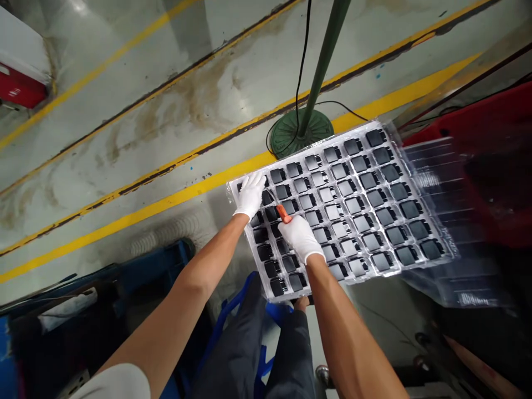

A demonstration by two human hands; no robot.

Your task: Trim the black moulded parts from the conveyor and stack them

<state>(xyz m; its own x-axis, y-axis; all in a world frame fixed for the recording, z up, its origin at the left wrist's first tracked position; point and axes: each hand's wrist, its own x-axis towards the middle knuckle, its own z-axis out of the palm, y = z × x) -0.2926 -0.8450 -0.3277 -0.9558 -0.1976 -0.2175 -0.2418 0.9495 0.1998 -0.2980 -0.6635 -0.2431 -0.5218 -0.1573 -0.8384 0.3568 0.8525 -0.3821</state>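
Observation:
A clear plastic tray (376, 270) lies before me, its pockets holding rows of square black plastic parts (354, 205). Over the tray's far left corner rests my left hand (251, 195), in a white glove, with fingers stretched out on the parts there; it covers some of them. My right hand (301, 237), also in a white glove, is closed around an orange-handled tool (284, 213). The tool's thin dark shaft points up and left, its tip close to my left fingers. What kind of tip it has is too small to tell.
Beyond the tray stands a green pole on a round base (305, 130), with a black cable around it. Blue equipment (158, 271) is at the lower left, a red object (494, 122) at the right. Yellow lines cross the floor (233, 105). A red-and-white cabinet (22, 61) stands upper left.

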